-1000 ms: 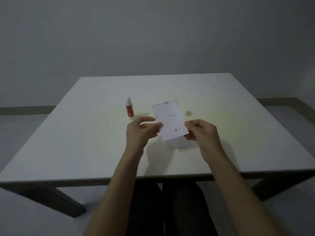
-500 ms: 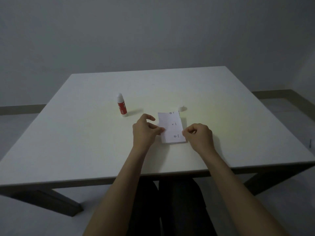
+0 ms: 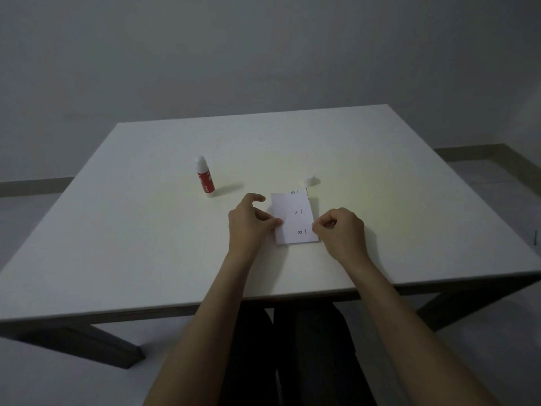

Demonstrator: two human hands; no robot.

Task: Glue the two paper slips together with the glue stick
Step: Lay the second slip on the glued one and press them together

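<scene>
Surface (image 3: 140,230): white, matt, smooth, no visible grain; base beneath dark, material unclear. Paper slips (image 3: 292,218): thin white paper, matt, small dark printed marks on upper face. Glue stick (image 3: 205,177): plastic look, red label on body, white rounded cap, slight sheen. Wall behind: grey, matt, plain.

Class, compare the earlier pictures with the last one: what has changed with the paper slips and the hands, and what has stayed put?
The paper slips, held tilted above the table a second ago, now lie flat on it. The left hand and right hand came down with them, fingertips at their side edges. The glue stick stayed upright, untouched.
</scene>
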